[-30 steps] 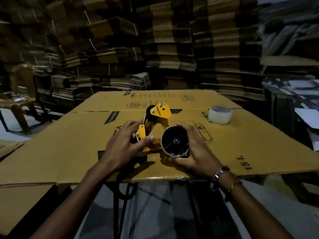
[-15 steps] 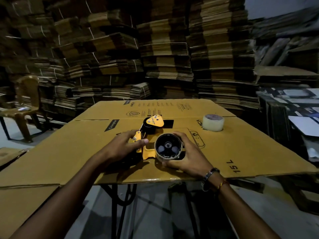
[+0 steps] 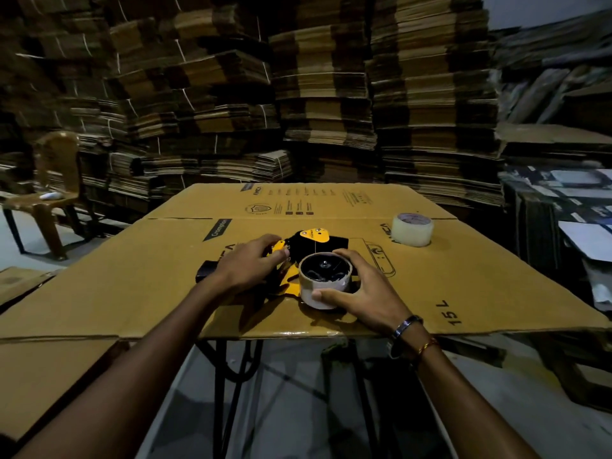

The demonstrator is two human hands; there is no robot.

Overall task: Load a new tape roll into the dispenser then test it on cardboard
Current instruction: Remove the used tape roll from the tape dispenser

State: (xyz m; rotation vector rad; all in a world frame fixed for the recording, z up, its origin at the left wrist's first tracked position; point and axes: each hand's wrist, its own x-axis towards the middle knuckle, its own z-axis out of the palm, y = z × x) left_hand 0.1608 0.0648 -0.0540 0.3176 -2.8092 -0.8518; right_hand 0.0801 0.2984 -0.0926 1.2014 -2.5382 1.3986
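Note:
A yellow and black tape dispenser (image 3: pixel 309 240) lies flat on the cardboard sheet (image 3: pixel 139 279) that covers the table. My left hand (image 3: pixel 251 268) presses on its handle side, fingers closed over the yellow frame. A tape roll (image 3: pixel 326 281) sits on the dispenser's black hub, its open side facing up. My right hand (image 3: pixel 359 293) wraps around this roll, thumb on its near wall. A second, clear tape roll (image 3: pixel 413 229) stands apart on the cardboard at the far right.
Tall stacks of flattened cartons (image 3: pixel 324 94) fill the wall behind the table. A brown plastic chair (image 3: pixel 54 190) stands at the far left. Papers and boards are piled at the right (image 3: pixel 563 193). The table's black legs (image 3: pixel 231 376) show below the near edge.
The dispenser has been lowered from tilted to flat on the cardboard, so the roll's open side now faces up. Both hands stayed on it. The camera view has dropped a little.

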